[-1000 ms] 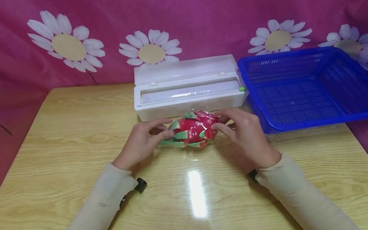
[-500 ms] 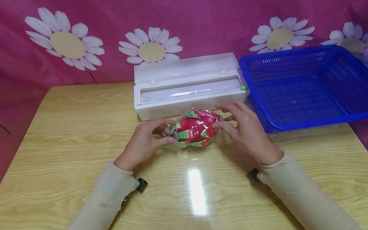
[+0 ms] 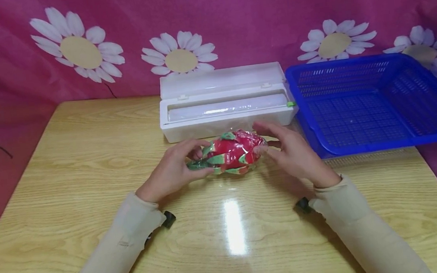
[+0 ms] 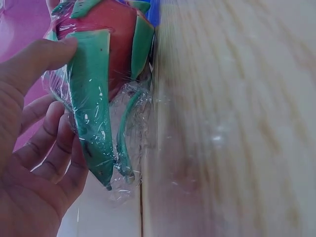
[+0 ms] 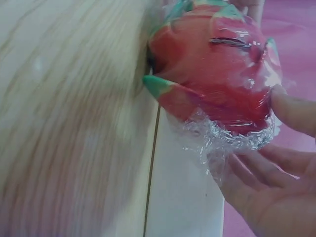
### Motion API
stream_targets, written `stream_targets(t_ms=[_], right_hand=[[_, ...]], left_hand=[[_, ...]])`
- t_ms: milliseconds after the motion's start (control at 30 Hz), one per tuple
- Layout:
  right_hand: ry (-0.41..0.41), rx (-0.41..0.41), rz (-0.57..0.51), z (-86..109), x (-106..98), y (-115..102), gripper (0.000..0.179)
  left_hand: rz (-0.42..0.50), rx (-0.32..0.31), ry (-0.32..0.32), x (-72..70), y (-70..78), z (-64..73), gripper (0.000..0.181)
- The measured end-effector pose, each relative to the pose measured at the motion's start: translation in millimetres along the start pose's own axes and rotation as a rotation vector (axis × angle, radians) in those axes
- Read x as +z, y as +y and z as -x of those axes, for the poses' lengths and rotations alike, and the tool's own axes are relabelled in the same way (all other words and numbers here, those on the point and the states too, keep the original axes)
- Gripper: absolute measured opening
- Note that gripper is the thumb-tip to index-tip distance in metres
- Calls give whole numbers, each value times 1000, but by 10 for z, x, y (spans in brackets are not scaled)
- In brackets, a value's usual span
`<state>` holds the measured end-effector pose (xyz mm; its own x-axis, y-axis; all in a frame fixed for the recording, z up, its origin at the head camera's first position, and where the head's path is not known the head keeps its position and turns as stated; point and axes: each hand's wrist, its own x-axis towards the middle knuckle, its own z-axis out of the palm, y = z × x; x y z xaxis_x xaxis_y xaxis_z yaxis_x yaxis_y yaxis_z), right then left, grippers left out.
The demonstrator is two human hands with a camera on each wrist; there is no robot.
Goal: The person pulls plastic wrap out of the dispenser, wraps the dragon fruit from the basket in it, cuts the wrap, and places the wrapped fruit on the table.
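A red dragon fruit (image 3: 235, 152) with green scales lies on the table, wrapped in clear cling film. In the head view my left hand (image 3: 178, 166) holds its leafy left end. The left wrist view shows the thumb (image 4: 59, 52) laid on a long green scale (image 4: 91, 103) and the fingers curved behind the film. At the other end is my right hand (image 3: 292, 151). Its thumb (image 5: 296, 111) touches the wrapped side, while the fingers stretch loosely by the gathered film (image 5: 222, 136); the index finger stands off the fruit in the head view.
Behind the fruit stands a long white cling film box (image 3: 225, 127), lid raised, with a film roll (image 3: 227, 107) and a green slider (image 3: 291, 104). A blue plastic basket (image 3: 312, 132) sits at the right back. The wooden table (image 3: 89, 174) meets a pink flowered cloth (image 3: 231, 14).
My right hand has loosened from its pinch on the film and spread its fingers, shifting slightly right. My left thumb has slid a little lower along the fruit. The fruit has barely moved.
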<state>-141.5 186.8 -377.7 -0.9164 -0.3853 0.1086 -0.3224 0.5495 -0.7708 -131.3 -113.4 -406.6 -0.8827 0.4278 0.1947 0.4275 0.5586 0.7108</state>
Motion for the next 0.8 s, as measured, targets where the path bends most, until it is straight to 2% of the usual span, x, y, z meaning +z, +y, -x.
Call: stream_targets(t_ms=[267, 500, 667, 800], right_hand=[[-125, 66, -139, -51, -47, 11, 66], [-193, 63, -186, -86, -70, 46, 72], [-234, 50, -220, -121, -77, 74, 74], [-265, 32, -239, -148, -83, 92, 72]], left_hand=[[-40, 2, -23, -11, -1, 32, 63], [-49, 62, -4, -11, -17, 37, 60], [-43, 59, -1, -13, -10, 36, 63], [-33, 80, 12, -16, -20, 35, 58]])
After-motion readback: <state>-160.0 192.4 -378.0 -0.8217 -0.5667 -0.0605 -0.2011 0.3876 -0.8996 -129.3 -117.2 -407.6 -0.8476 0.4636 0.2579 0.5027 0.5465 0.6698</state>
